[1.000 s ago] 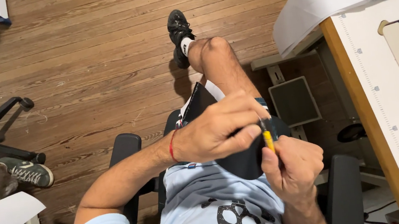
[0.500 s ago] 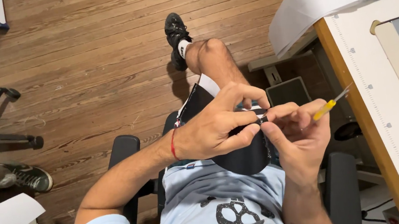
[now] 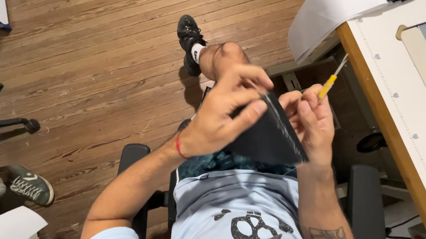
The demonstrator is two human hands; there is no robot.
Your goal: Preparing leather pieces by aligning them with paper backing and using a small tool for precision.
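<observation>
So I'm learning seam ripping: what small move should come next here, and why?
Probably swing the yellow-handled tool back down to the dark fabric. Its tip points away toward the table, while the left hand and right hand hold the stitched edge taut.

Count, head view:
- Hands: 2. Left hand (image 3: 218, 119) and right hand (image 3: 312, 120), both the person's own.
- Dark fabric piece (image 3: 267, 137): 1, between the two hands.
- Yellow-handled tool (image 3: 331, 82): 1, in the right hand.
- Red wristband (image 3: 178, 147): 1.
- Shoes: 2. Black shoe (image 3: 188, 36) on the person's foot; grey sneaker (image 3: 31, 187) at left, another person's.
- Tabletop (image 3: 409, 130): 1.
- White paper sheet (image 3: 335, 4) hanging over its edge: 1.
</observation>
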